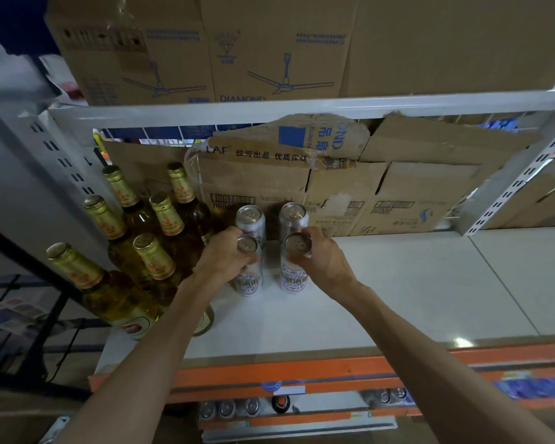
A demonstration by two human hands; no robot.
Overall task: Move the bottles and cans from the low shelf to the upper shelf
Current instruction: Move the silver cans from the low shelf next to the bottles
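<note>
The left hand (225, 254) covers part of its can (249, 282); the low-shelf cans (227, 408) (only tops show) sit hidden behind the orange beam (334, 368).

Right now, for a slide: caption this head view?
Left hand and right hand grip two silver drink cans on the white shelf, beside gold-capped amber glass bottles.

Bottles (135, 232) crowd left; shelf board (430, 283) right of cans (293, 216) free.
</note>
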